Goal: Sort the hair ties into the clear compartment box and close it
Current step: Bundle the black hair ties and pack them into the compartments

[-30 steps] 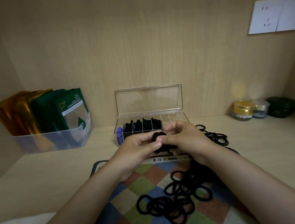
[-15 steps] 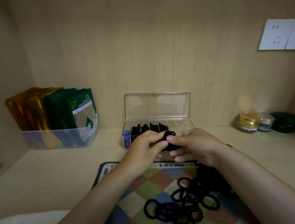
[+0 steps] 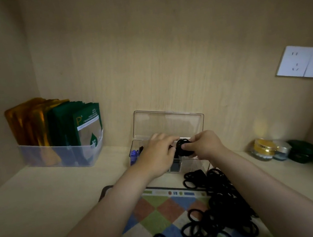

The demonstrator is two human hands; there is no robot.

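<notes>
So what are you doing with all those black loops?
A person is sorting hair ties. The left hand and right hand hold a small bundle of black ties over the clear compartment box, whose lid stands open. Some compartments on its left already hold ties. Many loose ties wait on the checkered mat.

Two bare forearms, a bare left hand (image 3: 156, 155) and right hand (image 3: 205, 144).

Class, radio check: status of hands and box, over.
Left hand and right hand grip hair tie bundle above open box. Loose ties on mat. Nothing blocking.
</notes>
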